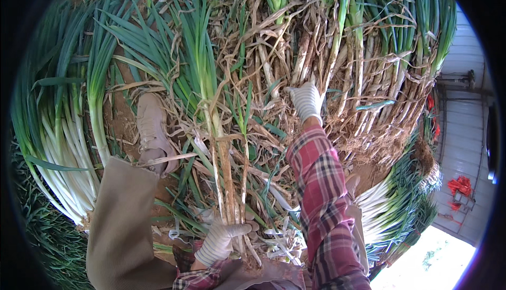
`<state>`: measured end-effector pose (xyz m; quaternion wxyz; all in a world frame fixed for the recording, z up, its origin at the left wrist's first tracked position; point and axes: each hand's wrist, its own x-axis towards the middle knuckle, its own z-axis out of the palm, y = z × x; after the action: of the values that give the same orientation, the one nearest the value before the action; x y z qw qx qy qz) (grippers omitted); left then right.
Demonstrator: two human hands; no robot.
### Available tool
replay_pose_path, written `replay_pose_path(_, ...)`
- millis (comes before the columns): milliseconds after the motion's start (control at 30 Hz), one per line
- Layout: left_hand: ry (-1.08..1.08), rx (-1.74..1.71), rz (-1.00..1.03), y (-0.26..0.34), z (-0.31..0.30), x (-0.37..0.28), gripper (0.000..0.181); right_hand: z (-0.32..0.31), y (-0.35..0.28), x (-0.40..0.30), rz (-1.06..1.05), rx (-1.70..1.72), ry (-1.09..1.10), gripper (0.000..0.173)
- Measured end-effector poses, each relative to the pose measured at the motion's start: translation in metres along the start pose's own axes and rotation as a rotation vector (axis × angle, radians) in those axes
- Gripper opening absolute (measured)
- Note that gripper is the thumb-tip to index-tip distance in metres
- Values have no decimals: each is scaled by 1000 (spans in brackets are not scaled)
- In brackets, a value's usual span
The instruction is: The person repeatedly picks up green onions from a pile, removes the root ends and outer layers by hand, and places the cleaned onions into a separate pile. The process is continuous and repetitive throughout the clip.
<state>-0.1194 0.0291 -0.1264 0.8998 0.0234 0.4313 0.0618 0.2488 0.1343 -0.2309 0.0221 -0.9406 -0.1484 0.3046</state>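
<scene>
In a striped glove, my left hand [223, 238] is closed round the lower stalks of several unpeeled green onions [226, 171]. Their soil-stained stems run up from my lap, with green leaves at the far end and roots near my lap. My right hand [306, 99], gloved the same way, reaches forward to a heap of unpeeled green onions [357, 72] with brown dry leaves and tangled roots. It touches the heap near the lower stems; its fingers are partly hidden, so I cannot tell whether it grips a stalk.
Clean white-stemmed green onions [65, 163] lie at the left, and another clean pile [379, 211] lies at the right. Dry leaf scraps [272, 187] cover the ground between my legs. My shoe [152, 128] stands left of the scraps. Red ties [459, 186] are by the wall.
</scene>
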Motion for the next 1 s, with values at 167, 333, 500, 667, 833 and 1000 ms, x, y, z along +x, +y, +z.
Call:
replay_pose_path(167, 7, 48, 73, -11, -11, 2, 34, -1, -1, -12, -17, -196, 191, 84)
replay_pose_path(333, -9, 21, 52, -4, 1, -2, 33, -27, 24, -5, -198, -362, -56, 55)
replay_pose_path(500, -67, -3, 12, -4, -2, -9, 33, -66, 84, -107, -608, 612, -132, 32)
replay_pose_path(667, -214, 9, 58, -9, -2, -13, 29, -38, 114, -228, -571, 515, -193, 27)
replay_pose_path(833, -125, 204, 218, -21, -6, -13, 30, 19, 129, -333, -297, 783, -538, 26)
replay_pose_path(1000, -168, 254, 156, -29, -27, -21, 33, 68, 143, -370, -699, 265, -249, 46)
